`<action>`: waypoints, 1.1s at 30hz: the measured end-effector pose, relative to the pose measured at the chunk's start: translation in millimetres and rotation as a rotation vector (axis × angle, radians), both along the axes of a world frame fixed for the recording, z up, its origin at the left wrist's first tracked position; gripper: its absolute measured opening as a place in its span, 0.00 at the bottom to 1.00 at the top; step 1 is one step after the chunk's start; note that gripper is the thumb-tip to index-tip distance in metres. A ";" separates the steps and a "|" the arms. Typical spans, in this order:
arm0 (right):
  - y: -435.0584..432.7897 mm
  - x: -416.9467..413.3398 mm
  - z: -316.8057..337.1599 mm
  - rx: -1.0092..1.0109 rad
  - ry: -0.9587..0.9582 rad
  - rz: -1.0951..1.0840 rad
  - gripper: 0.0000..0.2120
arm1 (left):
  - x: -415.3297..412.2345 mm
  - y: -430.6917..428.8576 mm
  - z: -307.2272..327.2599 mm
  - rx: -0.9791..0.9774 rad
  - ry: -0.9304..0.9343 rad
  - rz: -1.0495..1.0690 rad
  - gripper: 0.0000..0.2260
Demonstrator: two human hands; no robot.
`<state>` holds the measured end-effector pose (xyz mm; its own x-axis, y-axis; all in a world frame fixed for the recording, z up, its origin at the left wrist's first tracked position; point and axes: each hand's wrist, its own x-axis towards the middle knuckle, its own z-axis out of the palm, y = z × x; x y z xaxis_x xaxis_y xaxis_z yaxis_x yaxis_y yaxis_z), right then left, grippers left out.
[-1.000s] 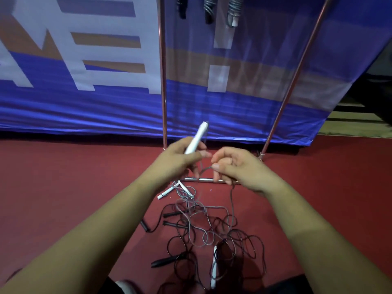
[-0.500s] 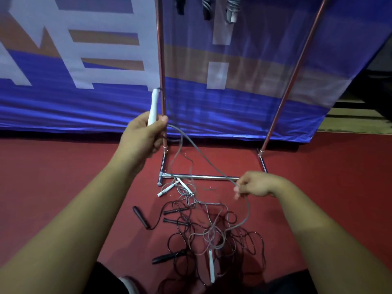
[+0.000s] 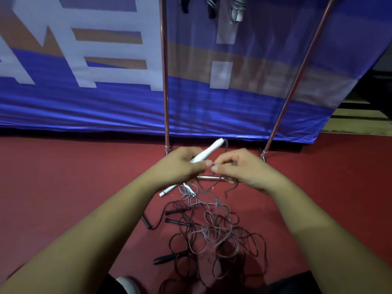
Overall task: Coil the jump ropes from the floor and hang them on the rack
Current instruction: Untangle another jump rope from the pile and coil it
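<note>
over floor (image 3: 63, 187), left hand (image 3: 182, 166) (gripping handle (image 3: 209, 150)) rejoined right hand (image 3: 239, 168) pinching rope (image 3: 226, 145).

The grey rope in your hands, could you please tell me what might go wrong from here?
The grey rope runs from the right hand down into the pile, looped through black ropes; pulling may tighten a knot or drag them up. It also hangs by the rack's bottom bar and could snag there.

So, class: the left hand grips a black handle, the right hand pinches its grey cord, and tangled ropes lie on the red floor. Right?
No. The head view shows the handle in the left hand is white, not black. The rest stands: the right hand pinches the cord.
</note>
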<state>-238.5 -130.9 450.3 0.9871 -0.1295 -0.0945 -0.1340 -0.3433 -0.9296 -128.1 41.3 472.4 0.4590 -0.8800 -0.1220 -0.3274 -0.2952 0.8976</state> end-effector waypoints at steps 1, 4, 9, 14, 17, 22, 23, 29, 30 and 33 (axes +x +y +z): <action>-4.2 -0.9 -2.5 -0.063 0.018 -0.006 0.08 | 1.6 -1.7 1.2 -0.061 0.042 0.079 0.08; -21.0 -4.1 -17.4 -0.281 0.160 0.034 0.08 | 13.2 -2.3 5.5 -0.331 0.326 0.238 0.10; -45.7 -9.4 -39.7 -0.389 0.325 -0.002 0.08 | 32.7 5.1 7.8 -0.373 0.299 0.449 0.08; -32.1 -2.1 -24.1 -0.298 0.171 -0.153 0.09 | 32.3 5.3 -7.7 -0.082 -0.243 0.560 0.01; -9.6 -0.1 -7.8 -0.267 0.088 -0.122 0.09 | 9.8 -4.3 -1.8 -0.154 0.039 0.350 0.05; 1.9 -1.4 9.3 -0.008 -0.073 -0.146 0.09 | -8.1 -13.0 -7.0 -0.009 0.100 0.024 0.03; -0.7 -3.3 10.3 0.013 -0.081 -0.127 0.09 | -6.8 -13.5 -6.7 0.012 0.076 0.031 0.04; -28.1 -13.7 -9.2 -0.228 0.133 0.058 0.07 | -2.3 -16.0 -6.2 -0.146 0.255 0.147 0.08; -33.1 -13.6 -14.7 -0.309 0.179 0.055 0.07 | -1.3 -16.6 -4.9 -0.208 0.332 0.171 0.09; -45.1 -15.2 -31.0 -0.455 0.358 0.065 0.10 | 9.0 -15.1 2.7 -0.406 0.534 0.245 0.08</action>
